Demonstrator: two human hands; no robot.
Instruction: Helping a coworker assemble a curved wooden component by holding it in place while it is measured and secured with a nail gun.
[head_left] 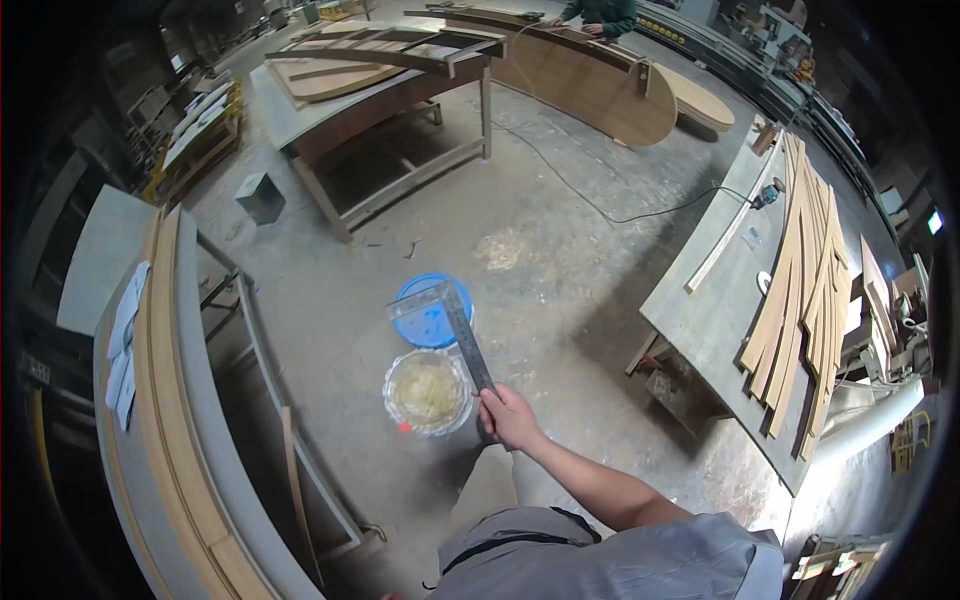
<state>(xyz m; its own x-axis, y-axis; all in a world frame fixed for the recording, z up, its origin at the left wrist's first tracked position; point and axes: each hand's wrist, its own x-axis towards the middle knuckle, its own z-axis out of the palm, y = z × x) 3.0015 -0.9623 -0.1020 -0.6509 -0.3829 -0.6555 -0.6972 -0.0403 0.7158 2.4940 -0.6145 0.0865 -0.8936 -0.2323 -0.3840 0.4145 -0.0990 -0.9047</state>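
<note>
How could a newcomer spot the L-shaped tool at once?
Start at the right-hand table bearing wooden strips, then move left. Above the grey floor, the person's right hand grips the L-shaped tool. Its straight arms and square corner set it apart from the round blue item and round tub below it.

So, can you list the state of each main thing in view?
Right hand: closed around the metal square
Metal square: held above the floor
Round tub: open, pale material inside
Blue round item: partly hidden by the square
Power tool: corded; on or off unclear
Cord: slack
Wood strips: loosely piled
</note>
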